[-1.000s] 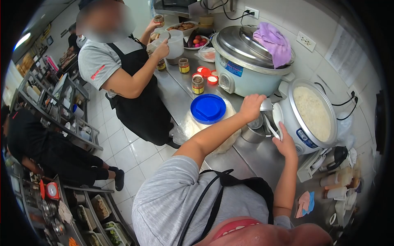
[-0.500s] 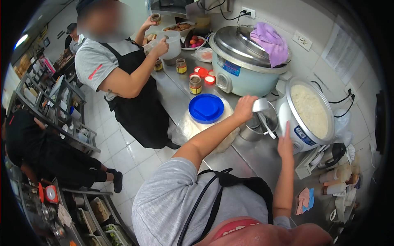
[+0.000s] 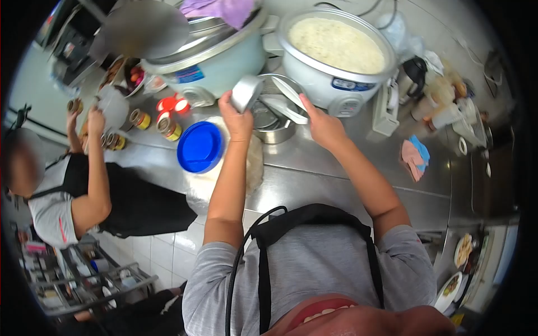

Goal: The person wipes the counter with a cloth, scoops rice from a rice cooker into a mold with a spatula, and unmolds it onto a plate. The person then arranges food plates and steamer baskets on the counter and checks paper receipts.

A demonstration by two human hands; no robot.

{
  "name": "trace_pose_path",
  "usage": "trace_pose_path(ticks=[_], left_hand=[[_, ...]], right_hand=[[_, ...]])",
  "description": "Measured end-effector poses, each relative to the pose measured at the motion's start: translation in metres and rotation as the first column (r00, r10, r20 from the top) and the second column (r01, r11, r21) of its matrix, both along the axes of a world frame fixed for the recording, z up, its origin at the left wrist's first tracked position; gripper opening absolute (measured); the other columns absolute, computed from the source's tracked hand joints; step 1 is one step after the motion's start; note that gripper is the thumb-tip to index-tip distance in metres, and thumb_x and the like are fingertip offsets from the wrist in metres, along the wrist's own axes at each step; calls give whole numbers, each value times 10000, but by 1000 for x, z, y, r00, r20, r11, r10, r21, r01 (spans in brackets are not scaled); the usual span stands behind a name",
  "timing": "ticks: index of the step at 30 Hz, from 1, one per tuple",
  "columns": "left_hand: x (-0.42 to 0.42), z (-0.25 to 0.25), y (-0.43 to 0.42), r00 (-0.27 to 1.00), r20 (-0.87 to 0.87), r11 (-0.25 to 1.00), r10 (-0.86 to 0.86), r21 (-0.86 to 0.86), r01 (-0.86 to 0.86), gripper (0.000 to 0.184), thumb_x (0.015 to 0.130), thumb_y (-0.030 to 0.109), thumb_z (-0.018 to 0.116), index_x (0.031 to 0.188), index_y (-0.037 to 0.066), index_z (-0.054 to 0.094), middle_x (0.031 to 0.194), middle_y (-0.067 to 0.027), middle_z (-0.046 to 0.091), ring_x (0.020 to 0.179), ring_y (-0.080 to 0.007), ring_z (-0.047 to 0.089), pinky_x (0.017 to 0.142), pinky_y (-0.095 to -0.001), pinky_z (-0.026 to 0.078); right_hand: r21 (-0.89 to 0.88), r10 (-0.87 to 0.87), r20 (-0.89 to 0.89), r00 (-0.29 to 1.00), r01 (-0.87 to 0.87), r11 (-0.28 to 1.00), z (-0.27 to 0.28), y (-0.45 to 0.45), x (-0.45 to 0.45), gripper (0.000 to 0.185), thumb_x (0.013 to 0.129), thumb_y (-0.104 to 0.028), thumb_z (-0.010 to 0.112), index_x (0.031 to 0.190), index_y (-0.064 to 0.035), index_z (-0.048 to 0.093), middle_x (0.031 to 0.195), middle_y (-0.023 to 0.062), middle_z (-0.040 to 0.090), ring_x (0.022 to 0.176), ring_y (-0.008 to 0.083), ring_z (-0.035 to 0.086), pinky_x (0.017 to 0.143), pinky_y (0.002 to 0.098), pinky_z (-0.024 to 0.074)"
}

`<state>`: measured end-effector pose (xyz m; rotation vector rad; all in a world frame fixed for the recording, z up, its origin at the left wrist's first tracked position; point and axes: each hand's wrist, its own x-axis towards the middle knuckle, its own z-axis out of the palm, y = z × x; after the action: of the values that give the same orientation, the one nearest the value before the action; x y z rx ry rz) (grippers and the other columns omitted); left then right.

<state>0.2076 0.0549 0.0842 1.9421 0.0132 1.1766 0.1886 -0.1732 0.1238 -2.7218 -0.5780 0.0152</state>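
My left hand is closed around a small silver metal cup, tilted above the left side of a steel pot. My right hand grips a white paddle-like utensil, its flat end over the pot. Inside the pot sit other utensils, among them a second white piece leaning on the rim; its lower part is hidden. Just behind the pot stands an open rice cooker full of white rice. A blue lid rests on a clear plastic bag with pale contents, left of my left forearm.
A covered rice cooker with a purple cloth stands at the back left. Several jars and red lids lie before it. A co-worker handles a jar at far left. Pink and blue cloths lie right.
The view has swung to the right, so the cookers and co-worker appear farther left. My right hand and the white utensil are now over the pot, nearer the cup in my left hand.
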Motion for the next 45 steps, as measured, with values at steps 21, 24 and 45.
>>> trace_pose_path(ticks=[21, 24, 45], left_hand=[[11, 55, -22, 788, 444, -210, -426, -896, 391, 490, 758, 224, 385, 1201, 22, 335, 1220, -172, 386, 1120, -331, 385, 919, -472, 321], [33, 71, -34, 768, 467, -101, -437, -875, 474, 452, 824, 296, 333, 1194, 37, 352, 1207, -139, 409, 1115, -296, 395, 886, -461, 354], [181, 100, -110, 903, 235, 673, -360, -605, 426, 485, 875, 367, 353, 1081, -63, 264, 1049, -189, 378, 959, -229, 388, 863, -330, 301]], right_hand=[[79, 81, 26, 996, -83, 993, 59, -25, 16, 469, 813, -157, 457, 1258, -188, 314, 847, 179, 587, 742, 331, 572, 652, 406, 444], [65, 92, 206, 974, -108, 992, 91, -31, 29, 423, 815, -151, 434, 1229, -163, 345, 806, 188, 583, 723, 347, 565, 654, 426, 442], [-506, 43, 235, 971, 85, 859, 114, -15, 253, 324, 749, -77, 406, 1059, -112, 490, 858, 95, 606, 809, 249, 583, 665, 365, 468]])
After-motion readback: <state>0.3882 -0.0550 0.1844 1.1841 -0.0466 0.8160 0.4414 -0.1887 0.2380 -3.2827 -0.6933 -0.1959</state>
